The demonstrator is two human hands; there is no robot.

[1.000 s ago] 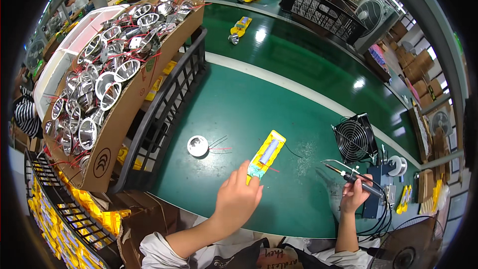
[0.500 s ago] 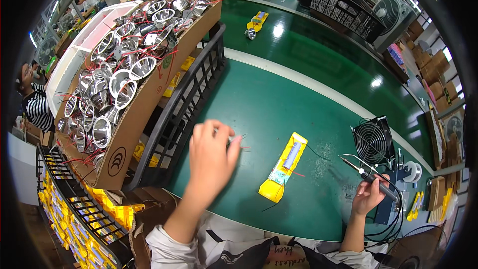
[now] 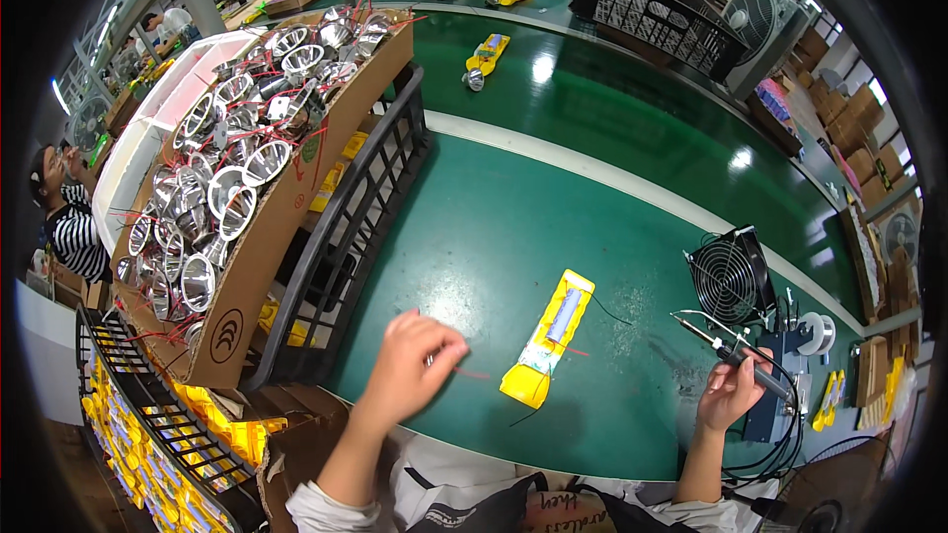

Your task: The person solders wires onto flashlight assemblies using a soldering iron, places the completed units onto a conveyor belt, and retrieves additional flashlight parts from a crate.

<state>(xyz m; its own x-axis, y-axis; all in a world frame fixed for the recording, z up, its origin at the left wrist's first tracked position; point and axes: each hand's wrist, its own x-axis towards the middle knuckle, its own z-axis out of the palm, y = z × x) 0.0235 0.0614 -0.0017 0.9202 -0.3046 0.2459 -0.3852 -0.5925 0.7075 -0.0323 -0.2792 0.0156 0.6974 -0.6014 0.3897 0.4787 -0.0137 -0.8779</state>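
L hand (image 3: 410,365), over bench (image 3: 444,197) nr its near edge, left of ctr: fingers curled in on a small metal part (image 3: 429,360), mostly hidden; bit of shine + 1 thin red wire (image 3: 472,374) sticking out. R hand (image 3: 731,397), nr right end: fingers closed round 1 soldering iron (image 3: 729,352), slim dark grip, tip up-left, w/ curved metal tube alongside.

Between hands, apart from both: 1 yellow case (image 3: 530,388), long, glossy plastic, lying slantwise nr near edge; in it 1 smooth lilac cylinder battery (image 3: 565,315) + pale green circuit board (image 3: 538,356); thin red & black wires loose.

Left edge: 1 black plastic crate (image 3: 341,247), slatted; beside it brown cardboard box (image 3: 321,173) heaped w/ mirror-bright cone reflectors (image 3: 233,199), dozens, overlapping, can't count exactly. Toward far right corner: 1 square black fan (image 3: 731,274), wire grille; nearby 1 white spool (image 3: 816,334), 2 narrow yellow pieces (image 3: 828,403).
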